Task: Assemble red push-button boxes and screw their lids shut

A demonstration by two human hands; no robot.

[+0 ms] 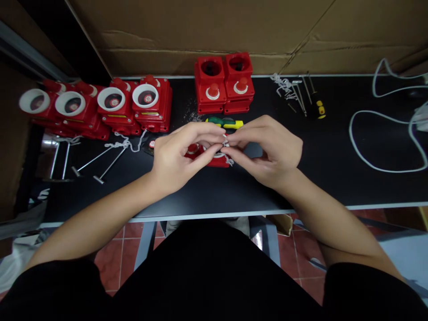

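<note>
White cord (229,161) sat pinched in the fingertip grip of our left hand (179,154) and right hand (272,149) as we held it over a red device (218,162) on the black worktop (321,165).

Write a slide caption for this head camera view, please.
Left hand and right hand pinch a small whitish piece over a red device on a dark tabletop.
</note>
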